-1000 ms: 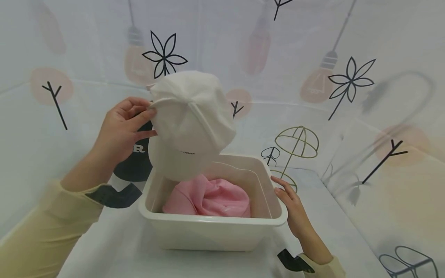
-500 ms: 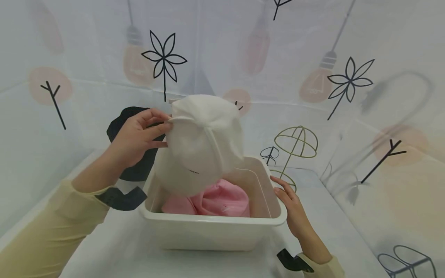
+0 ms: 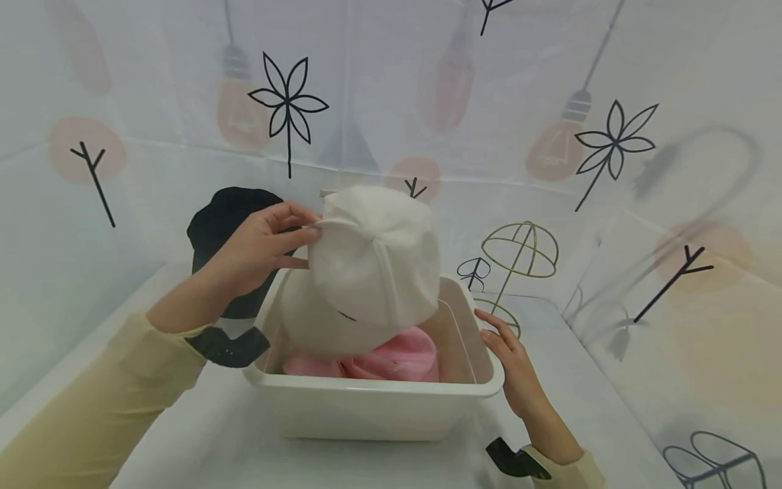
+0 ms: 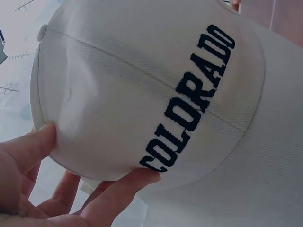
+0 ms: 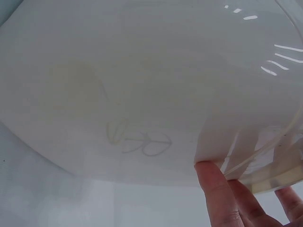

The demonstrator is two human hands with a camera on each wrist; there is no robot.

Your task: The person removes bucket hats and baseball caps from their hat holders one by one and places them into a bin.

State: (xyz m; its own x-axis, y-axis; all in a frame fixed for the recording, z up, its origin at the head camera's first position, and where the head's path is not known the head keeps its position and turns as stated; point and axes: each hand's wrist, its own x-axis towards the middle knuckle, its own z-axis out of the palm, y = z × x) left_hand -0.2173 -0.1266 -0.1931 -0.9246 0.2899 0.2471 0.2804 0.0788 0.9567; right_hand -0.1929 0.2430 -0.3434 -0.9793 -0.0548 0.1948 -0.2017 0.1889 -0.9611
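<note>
My left hand pinches a white baseball cap by its left edge between thumb and fingers. The cap hangs in the mouth of a white plastic tub, its brim dipping inside. Dark letters reading COLORADO cross the front of the cap in the left wrist view. Inside the tub lies a pink cap, partly covered by the white one. My right hand rests against the tub's right rim, fingers extended. In the right wrist view its fingertips touch the tub wall.
A black cap stands behind the left hand, partly hidden by it and the tub. A gold wire domed stand appears behind the tub on the right. The white table meets a patterned cloth backdrop.
The left hand has carried the white cap down and to the right, lower into the tub. More of the black cap's top shows now. The right hand stays at the rim.
</note>
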